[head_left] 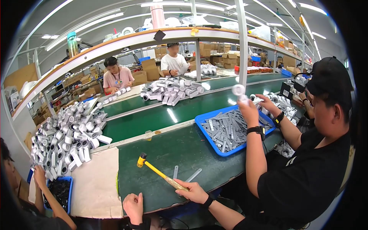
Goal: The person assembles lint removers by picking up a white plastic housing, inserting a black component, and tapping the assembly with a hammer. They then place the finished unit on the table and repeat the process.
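Observation:
My right hand (194, 192) is closed around the handle of a small hammer (161, 174), yellow-shafted with a black and yellow head. The hammer's head points away to the left, over the green table. Beside its shaft lie two flat grey strips (193, 175), apart from each other. At the table's near edge, my left hand (133, 207) is curled with the thumb up, and nothing shows in it. A blue tray (220, 152) full of similar grey strips stands to the right.
White fan-like parts (65, 145) are heaped at the left, near cardboard (97, 184) and a blue bin (70, 195) of black pieces. A co-worker (303, 161) at the right lifts a white part over the tray. Behind runs a green conveyor (149, 119) carrying another white heap (172, 90).

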`<state>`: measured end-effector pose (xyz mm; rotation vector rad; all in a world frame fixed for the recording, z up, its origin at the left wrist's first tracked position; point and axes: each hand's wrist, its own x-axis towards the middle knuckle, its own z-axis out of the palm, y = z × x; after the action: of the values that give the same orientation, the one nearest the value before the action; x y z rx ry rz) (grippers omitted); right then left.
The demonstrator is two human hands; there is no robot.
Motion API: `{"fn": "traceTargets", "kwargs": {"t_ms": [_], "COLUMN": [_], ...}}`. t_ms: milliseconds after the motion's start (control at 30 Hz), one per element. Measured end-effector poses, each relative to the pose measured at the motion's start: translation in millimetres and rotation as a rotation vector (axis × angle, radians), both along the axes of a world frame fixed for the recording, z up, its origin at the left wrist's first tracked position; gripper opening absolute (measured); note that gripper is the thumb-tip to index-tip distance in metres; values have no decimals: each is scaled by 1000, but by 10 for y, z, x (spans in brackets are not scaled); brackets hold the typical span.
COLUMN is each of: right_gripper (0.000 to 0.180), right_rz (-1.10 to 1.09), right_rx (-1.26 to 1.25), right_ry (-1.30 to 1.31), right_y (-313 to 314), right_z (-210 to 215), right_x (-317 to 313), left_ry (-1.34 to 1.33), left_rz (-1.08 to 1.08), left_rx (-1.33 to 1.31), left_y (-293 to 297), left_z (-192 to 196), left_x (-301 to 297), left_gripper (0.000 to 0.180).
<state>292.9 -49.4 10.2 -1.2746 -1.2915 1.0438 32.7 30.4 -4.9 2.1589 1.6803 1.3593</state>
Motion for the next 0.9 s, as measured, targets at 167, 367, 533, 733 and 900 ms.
{"fn": "traceTargets", "kwargs": {"t_ms": [167, 367, 533, 733, 900], "right_gripper": [56, 56, 55, 56, 58], "right_rz": [-1, -1, -50, -2, -65], "right_rx": [15, 4, 93, 115, 121], "right_ry": [28, 10, -3, 231, 457], "right_y": [-12, -12, -51, -135, -556], "right_z": [-6, 6, 16, -47, 74], "right_x": [7, -9, -34, -18, -12], "left_ry": [-2, 12, 39, 27, 221], "left_rz": [-5, -18, -4, -153, -383], "left_rx": [-4, 18, 4, -263, -238], "left_y": [-3, -3, 16, 36, 101], "left_z": [13, 22, 34, 282, 885], "left_x": [10, -11, 9, 172, 817], "left_gripper": [34, 33, 33, 23, 21]}}
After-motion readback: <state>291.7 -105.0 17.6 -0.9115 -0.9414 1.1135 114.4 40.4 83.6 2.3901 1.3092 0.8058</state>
